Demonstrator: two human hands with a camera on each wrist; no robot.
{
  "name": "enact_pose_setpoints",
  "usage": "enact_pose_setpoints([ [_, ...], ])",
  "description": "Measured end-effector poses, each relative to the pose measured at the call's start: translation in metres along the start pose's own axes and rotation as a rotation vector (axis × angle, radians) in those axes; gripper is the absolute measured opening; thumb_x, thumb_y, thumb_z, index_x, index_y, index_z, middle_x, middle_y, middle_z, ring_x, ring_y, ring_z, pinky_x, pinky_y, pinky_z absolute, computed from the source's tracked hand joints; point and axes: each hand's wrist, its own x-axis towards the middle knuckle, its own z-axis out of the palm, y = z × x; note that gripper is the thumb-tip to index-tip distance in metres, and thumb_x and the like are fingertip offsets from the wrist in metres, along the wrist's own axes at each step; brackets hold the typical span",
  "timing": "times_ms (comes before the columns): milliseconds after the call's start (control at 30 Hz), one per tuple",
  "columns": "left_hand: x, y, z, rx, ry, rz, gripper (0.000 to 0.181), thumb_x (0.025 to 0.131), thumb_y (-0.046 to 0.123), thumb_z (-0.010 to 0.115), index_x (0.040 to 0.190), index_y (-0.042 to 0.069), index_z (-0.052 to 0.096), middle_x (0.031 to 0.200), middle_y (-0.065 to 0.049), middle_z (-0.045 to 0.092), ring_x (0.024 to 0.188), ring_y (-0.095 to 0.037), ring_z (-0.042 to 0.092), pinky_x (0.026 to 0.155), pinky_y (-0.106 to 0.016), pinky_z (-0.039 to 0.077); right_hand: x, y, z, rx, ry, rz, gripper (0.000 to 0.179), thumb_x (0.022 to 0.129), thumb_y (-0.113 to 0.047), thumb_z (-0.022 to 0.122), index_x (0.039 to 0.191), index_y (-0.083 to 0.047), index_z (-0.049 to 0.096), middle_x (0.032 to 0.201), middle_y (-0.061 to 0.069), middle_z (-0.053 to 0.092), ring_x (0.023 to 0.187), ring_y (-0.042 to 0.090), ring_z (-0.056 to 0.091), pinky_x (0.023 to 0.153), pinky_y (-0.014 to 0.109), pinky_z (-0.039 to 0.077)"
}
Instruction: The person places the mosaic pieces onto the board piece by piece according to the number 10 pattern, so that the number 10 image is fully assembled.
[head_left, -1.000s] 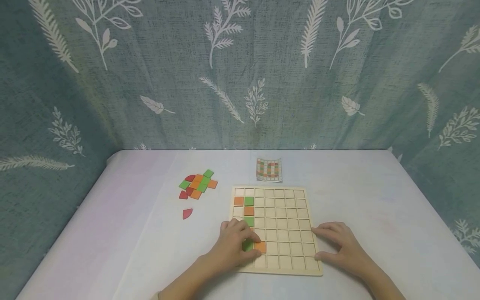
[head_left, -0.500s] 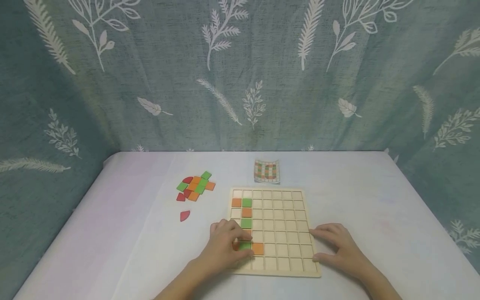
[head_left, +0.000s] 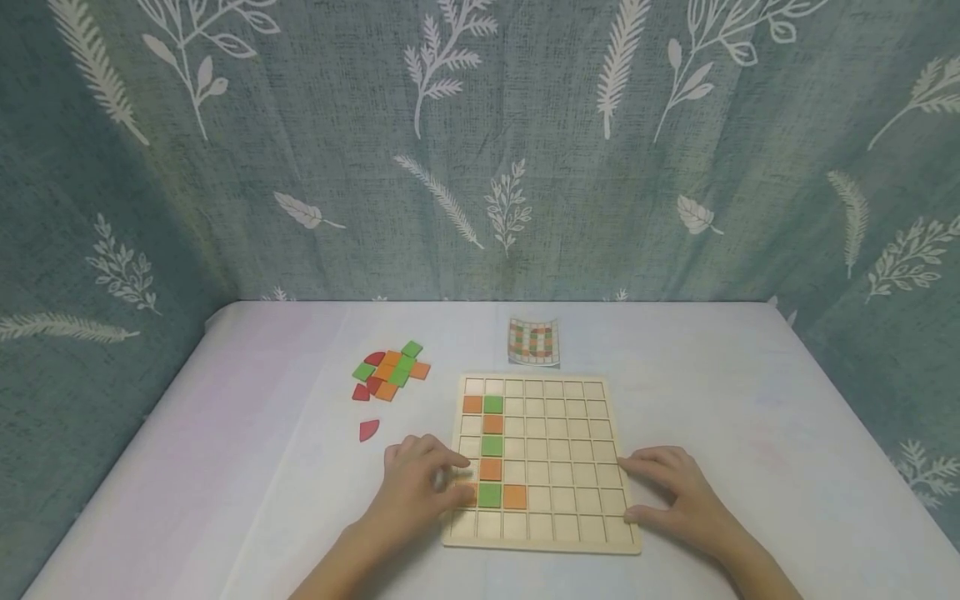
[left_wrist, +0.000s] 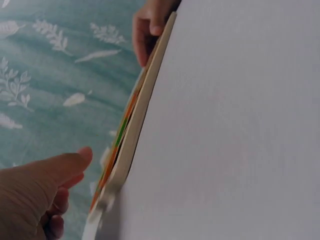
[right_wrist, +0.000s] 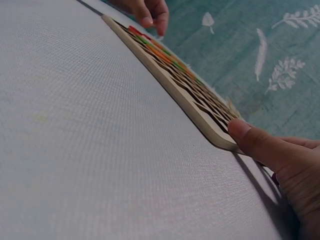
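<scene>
A wooden grid board (head_left: 562,547) lies on the table. Green tiles (head_left: 492,446) and orange tiles (head_left: 514,497) sit in its left columns. My left hand (head_left: 416,479) hovers at the board's left edge with thumb and index finger apart and nothing seen between them. Its thumb partly covers an orange tile in the first column. The left wrist view shows the left thumb (left_wrist: 75,162) clear of the board. My right hand (head_left: 678,500) rests thumb and fingertips, spread apart, against the board's right edge. In the right wrist view the right thumb (right_wrist: 240,129) touches the near corner.
Left of the board lies a loose cluster of orange, green and red pieces (head_left: 386,372). One red quarter-round piece (head_left: 368,430) sits apart from it. A small pattern card (head_left: 533,342) lies behind the board. A patterned curtain (head_left: 337,167) closes off the back.
My left hand has drawn back leftward from the orange tile in the third column, uncovering the orange and green tiles beside it. The right hand stays at the board's edge.
</scene>
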Motion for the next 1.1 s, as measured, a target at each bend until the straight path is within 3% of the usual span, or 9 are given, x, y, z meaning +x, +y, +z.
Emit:
enact_pose_setpoints([
  [200,-0.003,-0.016,-0.013,0.064,0.042,-0.083,0.027,0.067,0.023,0.084,0.090,0.020,0.071,0.083,0.012,0.052,0.086,-0.009,0.043,0.080,-0.040,0.025,-0.001,0.003,0.001,-0.011,-0.012,0.016,0.059,0.059,-0.030,0.086,0.114,-0.018,0.067,0.109,-0.007,0.061,0.106,0.004,0.043,0.093,0.017,0.027],
  [367,-0.003,-0.032,-0.028,0.125,0.078,-0.157,0.026,0.071,0.024,0.082,0.095,0.017,0.072,0.090,0.003,0.060,0.093,-0.019,0.048,0.081,-0.043,0.023,-0.001,0.003,0.002,-0.006,-0.021,0.029,0.059,0.060,-0.030,0.086,0.114,-0.018,0.067,0.110,-0.008,0.060,0.107,0.002,0.041,0.093,0.017,0.027],
  [567,-0.001,-0.055,-0.047,0.182,0.114,-0.317,0.032,0.081,0.026,0.073,0.109,0.012,0.068,0.104,-0.009,0.060,0.102,-0.030,0.046,0.086,-0.050,0.022,0.000,0.001,0.001,-0.004,-0.010,0.027,0.058,0.059,-0.029,0.086,0.113,-0.018,0.067,0.108,-0.006,0.061,0.106,0.003,0.042,0.092,0.018,0.027],
  [733,-0.001,-0.068,-0.053,0.228,0.147,-0.428,0.040,0.082,0.026,0.069,0.117,0.007,0.063,0.111,-0.018,0.057,0.106,-0.038,0.044,0.086,-0.053,0.023,0.000,-0.001,0.001,0.001,-0.005,0.026,0.058,0.059,-0.030,0.086,0.112,-0.018,0.067,0.108,-0.006,0.061,0.105,0.003,0.043,0.092,0.017,0.027],
  [900,-0.001,-0.074,-0.052,0.238,0.135,-0.454,0.040,0.084,0.027,0.068,0.117,0.006,0.063,0.111,-0.020,0.058,0.105,-0.039,0.045,0.083,-0.053,0.025,0.000,0.001,0.002,0.003,0.002,0.008,0.059,0.058,-0.029,0.086,0.112,-0.018,0.067,0.108,-0.005,0.061,0.105,0.003,0.043,0.092,0.018,0.027],
  [1100,-0.002,-0.077,-0.046,0.154,0.087,-0.399,0.032,0.086,0.023,0.065,0.117,0.013,0.066,0.109,-0.014,0.058,0.105,-0.035,0.045,0.085,-0.052,0.023,-0.001,0.003,0.003,0.006,0.006,0.009,0.059,0.057,-0.029,0.086,0.112,-0.019,0.067,0.108,-0.006,0.061,0.105,0.002,0.042,0.092,0.016,0.026],
])
